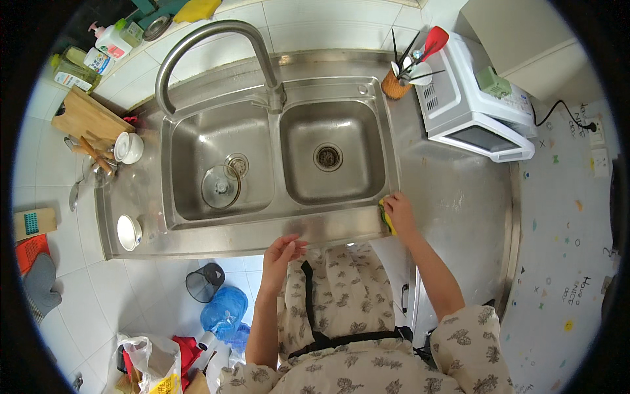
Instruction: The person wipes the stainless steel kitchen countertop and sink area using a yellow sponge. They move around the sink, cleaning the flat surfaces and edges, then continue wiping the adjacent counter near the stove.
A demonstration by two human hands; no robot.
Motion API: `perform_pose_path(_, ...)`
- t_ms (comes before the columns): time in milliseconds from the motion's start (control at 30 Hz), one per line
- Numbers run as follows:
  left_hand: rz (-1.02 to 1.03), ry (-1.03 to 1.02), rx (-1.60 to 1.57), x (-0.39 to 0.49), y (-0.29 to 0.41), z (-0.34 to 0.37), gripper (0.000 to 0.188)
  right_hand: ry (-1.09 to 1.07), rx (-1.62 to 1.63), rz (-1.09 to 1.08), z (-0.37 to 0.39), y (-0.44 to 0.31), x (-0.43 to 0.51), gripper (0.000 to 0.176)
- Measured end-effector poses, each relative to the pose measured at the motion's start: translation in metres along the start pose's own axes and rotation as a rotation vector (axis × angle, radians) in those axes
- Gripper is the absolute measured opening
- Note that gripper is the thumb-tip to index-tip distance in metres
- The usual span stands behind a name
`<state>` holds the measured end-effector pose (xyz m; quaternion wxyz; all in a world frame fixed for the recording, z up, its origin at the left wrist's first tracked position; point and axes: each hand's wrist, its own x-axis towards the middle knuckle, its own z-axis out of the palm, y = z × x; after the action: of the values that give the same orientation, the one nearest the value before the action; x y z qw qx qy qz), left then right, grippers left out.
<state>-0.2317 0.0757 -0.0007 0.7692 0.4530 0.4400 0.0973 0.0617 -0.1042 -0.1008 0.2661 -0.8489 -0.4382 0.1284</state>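
Note:
My right hand (401,214) grips a yellow and green sponge (387,217), pressed on the steel counter (339,224) by the front right corner of the double sink. Nothing is in my left hand (284,256), whose fingers are apart at the counter's front edge. In the left basin (197,147) a clear glass bowl (221,187) lies partly over the drain. The right basin (332,123) shows its drain strainer (328,157). A curved steel faucet (216,27) arches over the left basin.
White bowls (129,232) (129,147) and a wooden cutting board (91,115) are at left. A utensil holder (395,87) stands beside a white microwave (472,98) at right. Bottles (110,42) line the back ledge. On the floor are a mesh bin (205,282), a blue water jug (224,310) and bags (152,359).

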Motion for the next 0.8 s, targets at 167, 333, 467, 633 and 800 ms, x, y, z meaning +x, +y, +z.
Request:
perform_pose_path(167, 0.009, 0.003, -0.022, -0.007, 0.003, 0.003, 0.028, 0.023, -0.018, -0.192, -0.003, 0.029, -0.019, 0.013)
perform_pose_path(333, 0.011, 0.035, -0.008, -0.005, -0.007, -0.004, 0.028, 0.017, 0.012, -0.078, -0.004, 0.002, 0.002, 0.015)
perform_pose_path(467, 0.003, 0.058, -0.022, -0.011, 0.000, -0.003, 0.028, -0.054, -0.003, -0.289, -0.005, 0.021, -0.015, 0.013)
perform_pose_path(633, 0.001, 0.141, -0.059, -0.018, -0.010, -0.016, 0.028, -0.094, 0.037, -0.351, 0.008, 0.011, -0.026, 0.019)
perform_pose_path(800, 0.011, 0.166, -0.076, -0.022, -0.016, -0.023, 0.027, -0.194, 0.127, -0.486, 0.048, -0.062, 0.010, 0.023)
